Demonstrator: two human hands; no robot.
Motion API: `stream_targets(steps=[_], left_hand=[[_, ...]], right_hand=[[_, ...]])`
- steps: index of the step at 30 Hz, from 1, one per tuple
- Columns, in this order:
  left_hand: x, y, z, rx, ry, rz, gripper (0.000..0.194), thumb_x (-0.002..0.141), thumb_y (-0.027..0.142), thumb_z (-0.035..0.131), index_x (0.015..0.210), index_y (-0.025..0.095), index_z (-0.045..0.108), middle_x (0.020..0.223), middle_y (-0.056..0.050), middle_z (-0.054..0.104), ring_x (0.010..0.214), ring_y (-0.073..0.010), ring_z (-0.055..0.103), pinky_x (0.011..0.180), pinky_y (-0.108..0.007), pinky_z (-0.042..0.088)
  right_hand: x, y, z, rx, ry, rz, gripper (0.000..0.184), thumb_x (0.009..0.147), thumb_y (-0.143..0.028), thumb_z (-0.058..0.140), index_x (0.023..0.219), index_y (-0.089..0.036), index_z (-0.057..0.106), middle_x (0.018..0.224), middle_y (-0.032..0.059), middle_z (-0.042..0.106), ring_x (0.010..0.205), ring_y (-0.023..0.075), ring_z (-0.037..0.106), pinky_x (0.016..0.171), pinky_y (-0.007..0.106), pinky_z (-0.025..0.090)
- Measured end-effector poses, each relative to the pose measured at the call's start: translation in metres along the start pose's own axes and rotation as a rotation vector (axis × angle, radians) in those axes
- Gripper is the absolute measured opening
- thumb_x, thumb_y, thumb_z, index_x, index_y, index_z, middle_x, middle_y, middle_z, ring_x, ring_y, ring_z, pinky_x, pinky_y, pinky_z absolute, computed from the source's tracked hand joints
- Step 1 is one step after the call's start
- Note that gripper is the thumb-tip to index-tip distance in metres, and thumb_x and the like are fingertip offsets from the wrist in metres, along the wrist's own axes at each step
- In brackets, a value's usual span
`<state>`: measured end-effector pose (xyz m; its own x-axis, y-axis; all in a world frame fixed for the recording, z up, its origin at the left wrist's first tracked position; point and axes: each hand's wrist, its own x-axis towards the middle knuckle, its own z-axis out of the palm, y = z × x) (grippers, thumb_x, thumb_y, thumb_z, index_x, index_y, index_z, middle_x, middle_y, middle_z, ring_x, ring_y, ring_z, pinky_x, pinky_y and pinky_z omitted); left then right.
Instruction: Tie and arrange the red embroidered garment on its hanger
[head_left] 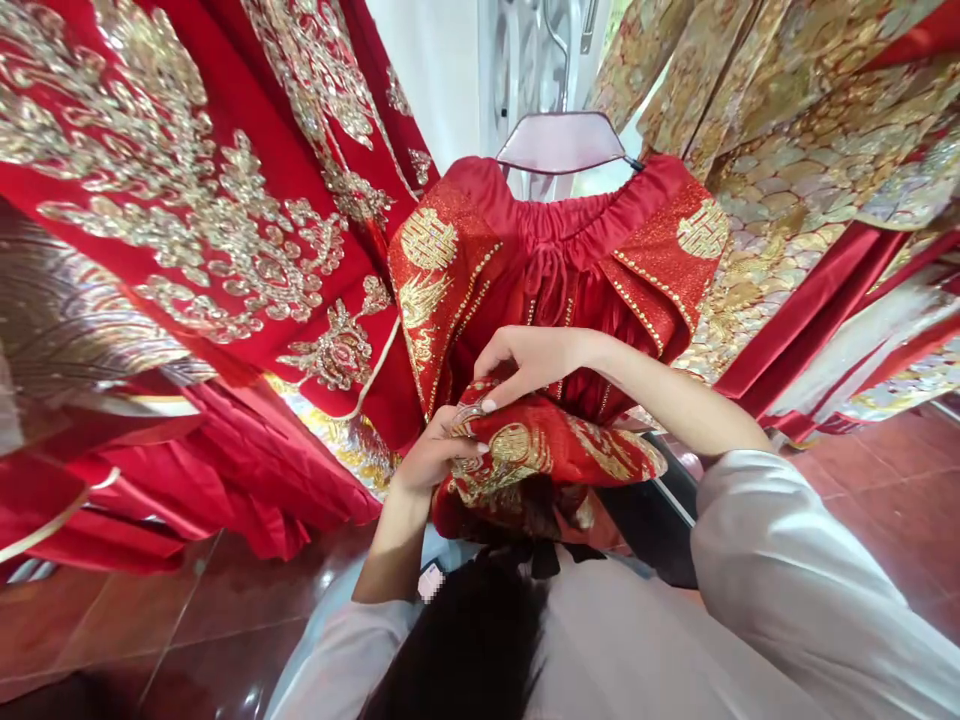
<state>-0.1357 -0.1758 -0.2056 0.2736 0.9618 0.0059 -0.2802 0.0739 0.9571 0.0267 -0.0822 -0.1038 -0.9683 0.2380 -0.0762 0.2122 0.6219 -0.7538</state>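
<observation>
We look down on a red skirt (555, 270) hung from a pink hanger (561, 140), straight ahead of us. Gold embroidery runs down both its front panels; a gathered waist with a drawstring sits between them.

Left hand (435, 455): curled shut on a bunched fold (540, 450) of the skirt's lower cloth, thumb on top, fingers under the fabric and mostly hidden. The fold is pulled up toward our chest, below the waistband.

Right hand (529, 365): wrist bent, palm down, fingertips (489, 405) pinched closed on the top edge of the same fold, just beside the left hand. The two hands nearly touch; we cannot tell whether they do. Pale nails show on both.

Our sleeves (787, 590) are white; the right one is pushed up the forearm. Dark hair (472, 640) fills the bottom centre.

Around us:
- Left: a red robe (187, 200) with heavy gold and silver embroidery, hanging close, its hem draped near the floor.
- Right: a gold brocade garment (795, 150) with red bands, also hanging.
- Behind the hanger: a white wall and a metal fitting, blurred.
- Below: red-brown floor tiles (150, 620), glossy.
</observation>
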Motion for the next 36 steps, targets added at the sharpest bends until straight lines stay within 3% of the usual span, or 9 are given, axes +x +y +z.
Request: stream_targets(steps=[3, 6, 10, 14, 19, 25, 29, 33, 36], left_hand=[[-0.005, 0.011, -0.019, -0.133, 0.140, 0.033, 0.032, 0.043, 0.022, 0.074, 0.074, 0.018, 0.070, 0.063, -0.003, 0.066, 0.064, -0.0270, 0.066, 0.063, -0.040, 0.057], [-0.008, 0.024, -0.042, -0.117, 0.267, 0.097, 0.036, 0.040, 0.022, 0.077, 0.076, 0.020, 0.069, 0.062, -0.003, 0.066, 0.069, -0.0300, 0.068, 0.064, -0.041, 0.058], [-0.004, 0.044, -0.069, -0.103, 0.348, 0.205, 0.037, 0.045, 0.030, 0.082, 0.077, 0.021, 0.067, 0.064, -0.003, 0.066, 0.079, -0.0305, 0.069, 0.070, -0.039, 0.059], [0.019, 0.068, -0.081, -0.129, 0.451, 0.394, 0.037, 0.053, 0.031, 0.084, 0.084, 0.019, 0.066, 0.073, -0.001, 0.069, 0.083, -0.0250, 0.068, 0.075, -0.033, 0.058], [0.044, 0.083, -0.096, -0.016, 0.476, 0.494, 0.053, 0.060, 0.062, 0.078, 0.082, 0.016, 0.064, 0.069, -0.003, 0.065, 0.079, -0.0220, 0.066, 0.070, -0.031, 0.056], [0.047, 0.082, -0.100, 0.094, 0.356, 0.513, 0.048, 0.063, 0.059, 0.077, 0.079, 0.015, 0.067, 0.065, -0.004, 0.064, 0.073, -0.0211, 0.064, 0.065, -0.030, 0.054], [0.087, 0.081, -0.086, 0.188, 0.224, 0.517, 0.055, 0.057, 0.068, 0.075, 0.070, 0.015, 0.065, 0.066, -0.006, 0.064, 0.081, -0.0251, 0.065, 0.066, -0.031, 0.053], [0.142, 0.090, -0.071, 0.199, 0.141, 0.539, 0.061, 0.054, 0.074, 0.071, 0.069, 0.016, 0.063, 0.066, -0.005, 0.064, 0.081, -0.0243, 0.065, 0.064, -0.030, 0.052], [0.175, 0.111, -0.055, 0.171, 0.160, 0.557, 0.057, 0.060, 0.066, 0.075, 0.075, 0.012, 0.065, 0.068, -0.007, 0.065, 0.076, -0.0229, 0.064, 0.067, -0.031, 0.052]], right_hand=[[0.017, 0.027, -0.006, 0.256, -0.185, 0.050, 0.054, 0.065, -0.048, 0.075, 0.099, -0.008, 0.063, 0.089, 0.0038, 0.066, 0.076, 0.0099, 0.057, 0.071, 0.023, 0.046], [0.030, 0.036, -0.017, 0.280, -0.184, 0.035, 0.057, 0.062, -0.050, 0.077, 0.096, -0.007, 0.062, 0.086, 0.0038, 0.065, 0.075, 0.0105, 0.057, 0.072, 0.025, 0.048], [0.037, -0.003, -0.047, -0.135, 0.223, -0.080, 0.036, 0.079, -0.043, 0.065, 0.084, -0.008, 0.063, 0.070, 0.0000, 0.056, 0.067, 0.0081, 0.050, 0.067, 0.024, 0.044], [0.064, -0.031, -0.073, -0.558, 0.729, -0.153, 0.028, 0.090, -0.036, 0.051, 0.082, -0.011, 0.062, 0.080, 0.0033, 0.055, 0.088, 0.0143, 0.054, 0.086, 0.035, 0.042], [0.098, 0.002, -0.095, -0.819, 0.813, -0.173, 0.034, 0.089, -0.039, 0.052, 0.068, -0.013, 0.055, 0.075, 0.0024, 0.048, 0.098, 0.0207, 0.054, 0.100, 0.054, 0.027], [0.050, -0.013, -0.081, -0.832, 0.696, -0.104, 0.038, 0.089, -0.042, 0.051, 0.066, -0.012, 0.052, 0.067, -0.0013, 0.043, 0.084, 0.0133, 0.051, 0.102, 0.053, 0.022], [0.011, -0.036, -0.062, -0.737, 0.661, -0.133, 0.037, 0.090, -0.039, 0.048, 0.064, -0.013, 0.051, 0.077, 0.0009, 0.052, 0.085, 0.0128, 0.050, 0.103, 0.048, 0.024], [-0.003, -0.026, -0.050, -0.742, 0.888, -0.172, 0.031, 0.090, -0.031, 0.046, 0.064, -0.016, 0.052, 0.102, 0.0069, 0.056, 0.104, 0.0201, 0.048, 0.099, 0.045, 0.032], [-0.011, -0.008, -0.049, -0.737, 1.089, -0.142, 0.029, 0.090, -0.029, 0.046, 0.064, -0.017, 0.050, 0.100, 0.0071, 0.054, 0.101, 0.0195, 0.048, 0.092, 0.041, 0.037]])
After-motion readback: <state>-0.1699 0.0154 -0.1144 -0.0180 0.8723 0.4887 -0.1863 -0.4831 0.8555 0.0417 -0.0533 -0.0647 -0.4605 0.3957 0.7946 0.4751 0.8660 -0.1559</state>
